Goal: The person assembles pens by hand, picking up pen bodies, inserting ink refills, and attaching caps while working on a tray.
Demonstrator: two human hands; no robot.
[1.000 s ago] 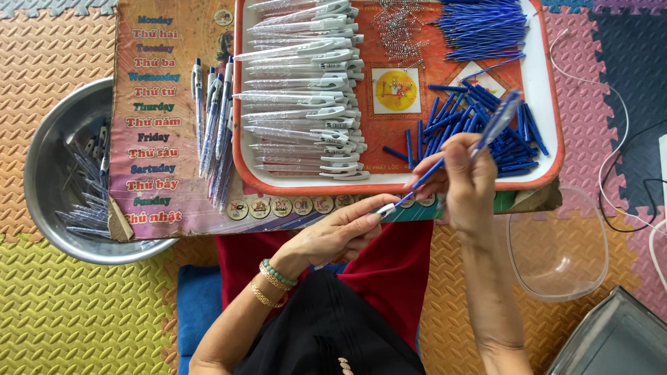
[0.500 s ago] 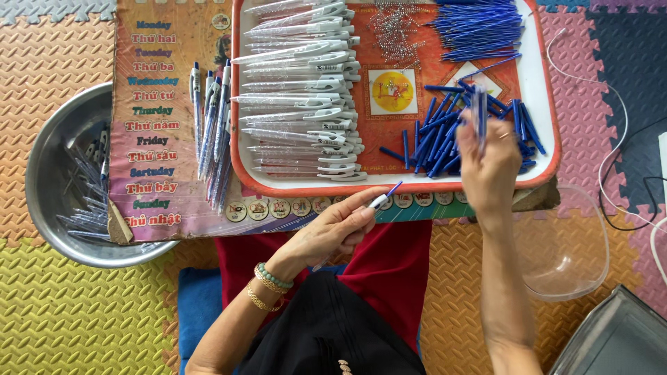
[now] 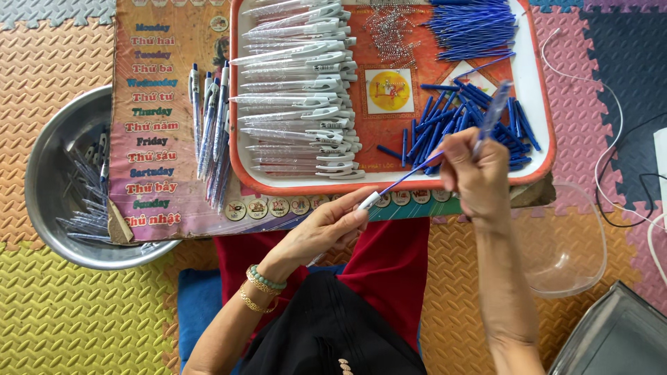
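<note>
My left hand grips a clear pen barrel with a white tip in front of the tray. A thin blue refill runs from that tip up to my right hand. The right hand also pinches a translucent blue pen tube that points up over the tray. The orange-rimmed tray holds a stack of clear and white pen barrels, a heap of short blue parts, long blue refills and small metal springs.
Several finished pens lie on a printed mat left of the tray. A metal bowl with more pens stands at the far left. A clear plastic bowl, a grey bin and a white cable are on the right.
My right hand reached to the blue parts on the tray and came back holding a blue tube. The refill now spans between both hands. The left hand stayed almost still.
</note>
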